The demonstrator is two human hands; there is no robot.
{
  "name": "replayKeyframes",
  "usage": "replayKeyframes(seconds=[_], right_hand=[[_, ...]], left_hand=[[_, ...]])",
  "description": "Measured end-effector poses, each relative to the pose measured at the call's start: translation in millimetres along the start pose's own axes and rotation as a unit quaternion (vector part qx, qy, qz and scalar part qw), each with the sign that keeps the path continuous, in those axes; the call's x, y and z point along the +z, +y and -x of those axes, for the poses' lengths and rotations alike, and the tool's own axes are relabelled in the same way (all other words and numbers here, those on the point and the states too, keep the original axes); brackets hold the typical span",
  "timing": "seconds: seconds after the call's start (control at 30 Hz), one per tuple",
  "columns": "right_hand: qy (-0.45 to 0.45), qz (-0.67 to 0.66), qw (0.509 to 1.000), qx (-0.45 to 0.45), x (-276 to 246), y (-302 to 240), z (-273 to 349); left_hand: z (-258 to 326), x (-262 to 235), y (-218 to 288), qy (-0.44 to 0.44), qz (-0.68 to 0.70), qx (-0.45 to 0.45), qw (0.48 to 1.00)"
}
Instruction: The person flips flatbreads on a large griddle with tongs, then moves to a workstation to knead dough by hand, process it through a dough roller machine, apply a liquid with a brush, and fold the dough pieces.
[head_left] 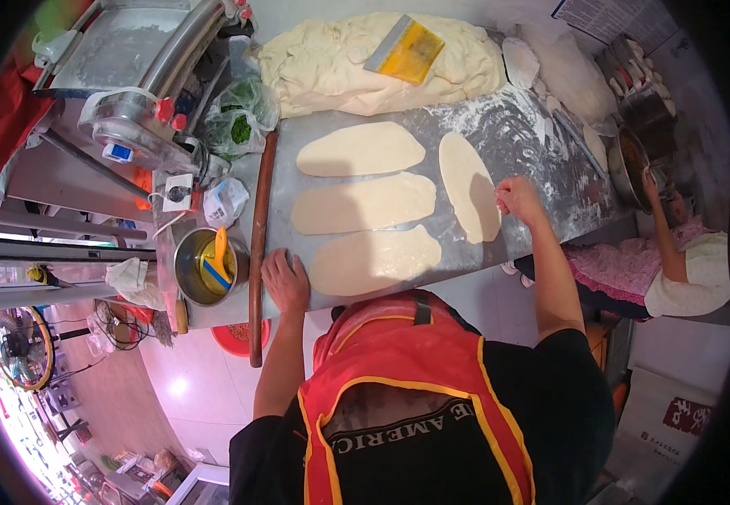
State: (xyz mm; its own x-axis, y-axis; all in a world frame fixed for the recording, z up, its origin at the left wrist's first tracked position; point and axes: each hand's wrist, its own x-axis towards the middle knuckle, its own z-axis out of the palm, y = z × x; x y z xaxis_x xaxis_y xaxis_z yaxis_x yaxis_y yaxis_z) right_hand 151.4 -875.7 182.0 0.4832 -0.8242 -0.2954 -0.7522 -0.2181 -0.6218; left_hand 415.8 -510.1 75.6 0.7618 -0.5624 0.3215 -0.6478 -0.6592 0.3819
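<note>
My left hand (286, 279) lies on the near edge of the metal worktop (285, 139), its fingers stretched out beside a long wooden rolling pin (261, 227). Three flat oval dough sheets (363, 204) are stacked one behind another in the middle. A narrower dough sheet (468, 187) lies lengthwise to their right. At its right edge is my right hand (519, 200), fingers pinched together; whatever they hold is too small to make out. Behind the sheets rests a big mass of dough (323, 67), with a yellow scraper (416, 55) on top.
Left of the rolling pin stands a steel pot (181, 268) of yellow liquid with an orange brush (221, 250). A bag of chopped greens (240, 126) and a roller machine (133, 126) are farther back. Flour (525, 126) dusts the right side. Another person (676, 269) works at the right.
</note>
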Motion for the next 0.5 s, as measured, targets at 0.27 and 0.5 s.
replayKeyframes(seconds=[0.27,0.5], right_hand=[[0.126,-0.149,0.980,-0.028,27.1,2.1,-45.0],[0.002,-0.232,0.955,-0.186,89.0,-105.8,-81.5]], left_hand=[[-1.6,2.6,0.9,0.003,0.002,-0.002,1.000],[-1.8,0.9,1.8,0.000,0.004,-0.008,1.000]])
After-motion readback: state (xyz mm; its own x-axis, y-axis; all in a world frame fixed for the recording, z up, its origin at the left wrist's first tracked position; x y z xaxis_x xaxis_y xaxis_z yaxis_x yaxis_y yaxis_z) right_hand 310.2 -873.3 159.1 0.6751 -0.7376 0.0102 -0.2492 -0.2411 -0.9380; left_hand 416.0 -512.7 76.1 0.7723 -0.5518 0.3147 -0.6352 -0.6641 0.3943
